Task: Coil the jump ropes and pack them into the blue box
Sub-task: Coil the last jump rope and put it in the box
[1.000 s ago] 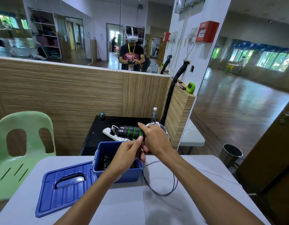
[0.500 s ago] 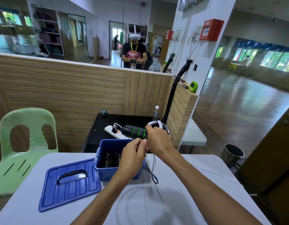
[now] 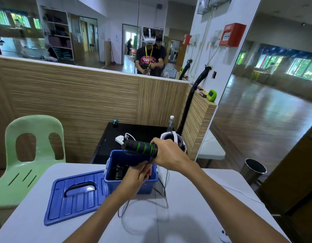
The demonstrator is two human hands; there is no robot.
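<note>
Two hands on one jump rope (image 3: 164, 188): the right hand (image 3: 166, 151) grips the fat foam handles (image 3: 140, 147) (grippy, light), while the left hand (image 3: 140, 172) pinches the thin cord just below it, over the blue box (image 3: 113, 181). That cord looks springy and will likely uncoil, so hold the loops. Slack trails onto the worktop (image 3: 195, 207) under the forearms. Box contents are mostly hidden.

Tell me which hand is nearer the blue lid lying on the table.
Left. The left hand pinches the rope cord over the blue box, just right of the blue lid; the right hand grips the rope handles higher and farther right.
</note>
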